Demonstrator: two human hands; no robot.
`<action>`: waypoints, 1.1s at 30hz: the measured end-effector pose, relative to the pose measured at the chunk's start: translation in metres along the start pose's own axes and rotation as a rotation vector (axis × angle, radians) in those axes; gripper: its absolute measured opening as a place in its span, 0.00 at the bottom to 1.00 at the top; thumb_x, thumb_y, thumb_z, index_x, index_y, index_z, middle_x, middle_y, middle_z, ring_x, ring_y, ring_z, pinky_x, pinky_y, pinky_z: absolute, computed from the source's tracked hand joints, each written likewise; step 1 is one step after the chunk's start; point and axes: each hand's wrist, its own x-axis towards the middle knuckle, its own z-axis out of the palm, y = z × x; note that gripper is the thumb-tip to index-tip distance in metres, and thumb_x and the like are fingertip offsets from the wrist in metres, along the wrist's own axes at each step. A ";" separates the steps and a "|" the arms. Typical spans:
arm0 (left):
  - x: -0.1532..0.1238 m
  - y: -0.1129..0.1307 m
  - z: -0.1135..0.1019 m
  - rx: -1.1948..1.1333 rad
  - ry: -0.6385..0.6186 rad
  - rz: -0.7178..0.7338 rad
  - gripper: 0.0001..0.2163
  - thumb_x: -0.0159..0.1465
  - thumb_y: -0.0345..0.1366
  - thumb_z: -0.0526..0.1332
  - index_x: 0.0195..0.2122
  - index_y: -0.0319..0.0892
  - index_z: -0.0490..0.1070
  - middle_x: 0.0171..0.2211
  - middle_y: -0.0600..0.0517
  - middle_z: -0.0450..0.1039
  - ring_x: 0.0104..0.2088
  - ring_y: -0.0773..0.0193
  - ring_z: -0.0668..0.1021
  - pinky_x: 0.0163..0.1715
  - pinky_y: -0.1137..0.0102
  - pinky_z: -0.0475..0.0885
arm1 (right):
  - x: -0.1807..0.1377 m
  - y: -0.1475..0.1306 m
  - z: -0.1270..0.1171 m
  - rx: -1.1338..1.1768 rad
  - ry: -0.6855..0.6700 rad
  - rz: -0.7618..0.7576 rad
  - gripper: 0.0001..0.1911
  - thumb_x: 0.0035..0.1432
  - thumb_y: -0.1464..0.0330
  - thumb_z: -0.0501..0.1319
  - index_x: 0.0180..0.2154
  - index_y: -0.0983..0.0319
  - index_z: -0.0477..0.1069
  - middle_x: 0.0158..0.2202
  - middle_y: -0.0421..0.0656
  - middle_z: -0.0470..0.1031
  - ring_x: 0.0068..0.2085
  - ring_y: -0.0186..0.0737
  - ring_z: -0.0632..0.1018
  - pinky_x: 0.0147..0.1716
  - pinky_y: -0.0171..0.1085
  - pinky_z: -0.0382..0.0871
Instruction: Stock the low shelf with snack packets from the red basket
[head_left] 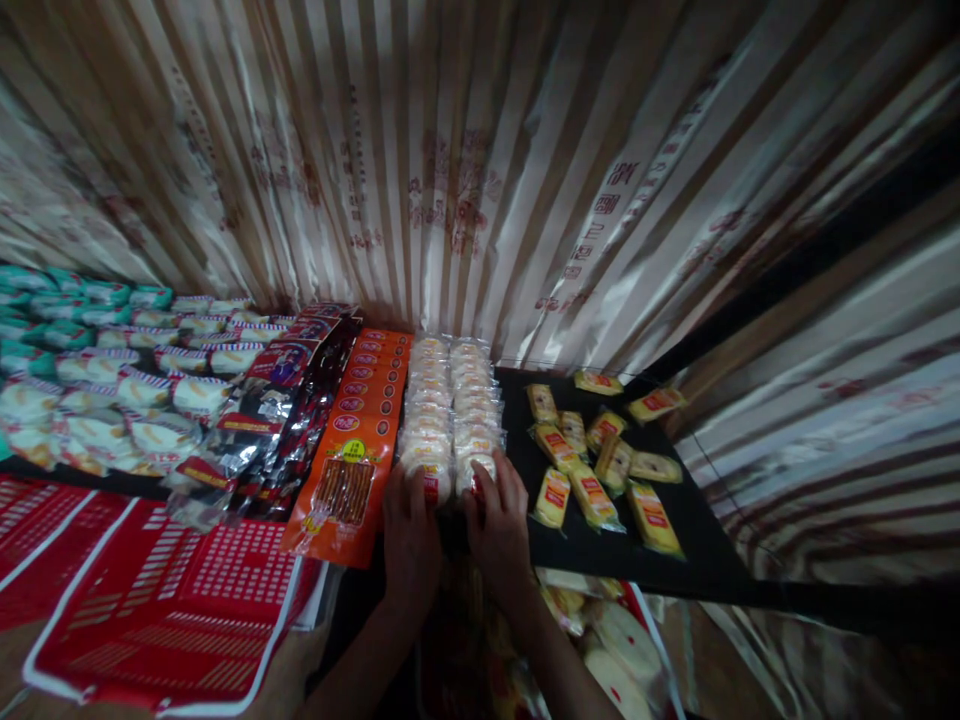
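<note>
Two side-by-side rows of round white cakes in clear wrappers, the left row [429, 412] and the right row [477, 405], run back across the black shelf. At the near end of the left row, my left hand [412, 530] is closed around the front wrapped cake. My right hand [499, 520] grips the front cake of the right row, its fingers over the top. Both cakes rest in line with the others, partly hidden by my fingers. An orange snack packet [352, 440] lies overlapped with others just left of my left hand.
Yellow wrapped cakes [592, 490] lie scattered on the black shelf [697, 530] to the right. Dark packets [277, 410], white wrapped buns [157, 430] and green packets [30, 330] fill the left. A red basket [180, 610] stands below; a striped curtain [450, 150] hangs behind.
</note>
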 end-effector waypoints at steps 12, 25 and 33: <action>-0.003 0.008 -0.008 -0.007 0.048 0.114 0.22 0.62 0.22 0.48 0.58 0.41 0.54 0.56 0.40 0.55 0.59 0.53 0.60 0.53 0.51 0.66 | -0.002 -0.004 -0.001 -0.048 0.039 -0.016 0.18 0.62 0.69 0.50 0.52 0.63 0.64 0.62 0.53 0.56 0.63 0.52 0.54 0.54 0.57 0.60; -0.089 0.063 -0.023 -0.435 -0.500 0.218 0.15 0.60 0.24 0.47 0.44 0.40 0.67 0.44 0.44 0.69 0.46 0.62 0.73 0.45 0.66 0.72 | -0.086 0.028 -0.057 0.014 0.091 0.029 0.15 0.62 0.72 0.47 0.45 0.60 0.69 0.55 0.49 0.66 0.58 0.45 0.63 0.52 0.51 0.63; -0.121 0.085 -0.017 -0.391 -0.910 0.070 0.17 0.57 0.24 0.48 0.43 0.39 0.71 0.49 0.44 0.68 0.49 0.59 0.71 0.51 0.64 0.66 | -0.164 0.113 -0.096 -0.209 -0.022 0.178 0.15 0.59 0.64 0.51 0.40 0.63 0.72 0.42 0.49 0.75 0.47 0.47 0.72 0.48 0.49 0.64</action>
